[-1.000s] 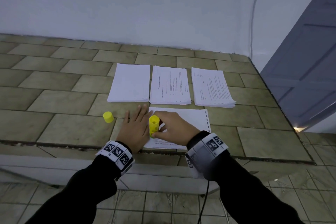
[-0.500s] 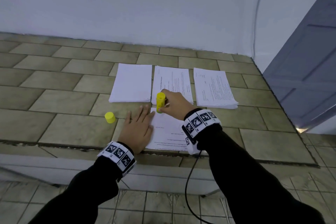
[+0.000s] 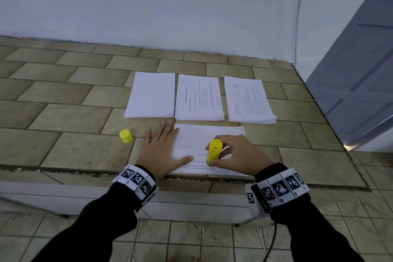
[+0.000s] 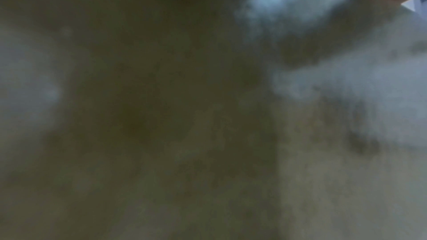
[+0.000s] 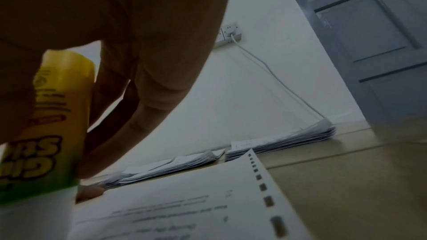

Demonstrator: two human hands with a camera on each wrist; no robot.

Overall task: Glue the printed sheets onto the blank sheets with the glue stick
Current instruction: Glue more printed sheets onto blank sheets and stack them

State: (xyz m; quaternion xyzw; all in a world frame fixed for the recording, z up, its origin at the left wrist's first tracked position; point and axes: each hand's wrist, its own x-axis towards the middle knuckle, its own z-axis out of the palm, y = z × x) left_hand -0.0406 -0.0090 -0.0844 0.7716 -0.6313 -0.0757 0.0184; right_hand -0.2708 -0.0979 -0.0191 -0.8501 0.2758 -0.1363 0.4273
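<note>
Three stacks of paper lie in a row at the far side of the tiled worktop (image 3: pixel 63 130): one blank stack (image 3: pixel 151 95) on the left, and two printed stacks, the middle one (image 3: pixel 198 98) and the right one (image 3: pixel 248 100). A single printed sheet (image 3: pixel 209 134) lies alone near the worktop's front edge, just in front of the middle stack, its long axis running left to right and a row of punched holes along its right end. There is one glue stick (image 3: pixel 214 151), yellow with a green band at its lower end, and one yellow cap (image 3: pixel 126 136) standing apart on the tiles to the left of the hands. The glue stick stands nearly upright on the single sheet, glue end down on the paper, its top tilted slightly to the far side. The right hand (image 3: pixel 238 156) grasps it, fingers and thumb curled round the tube. The left hand (image 3: pixel 160 151) lies flat with fingers spread and released, pressing the sheet's left edge. The left wrist view is too blurred to read.
</note>
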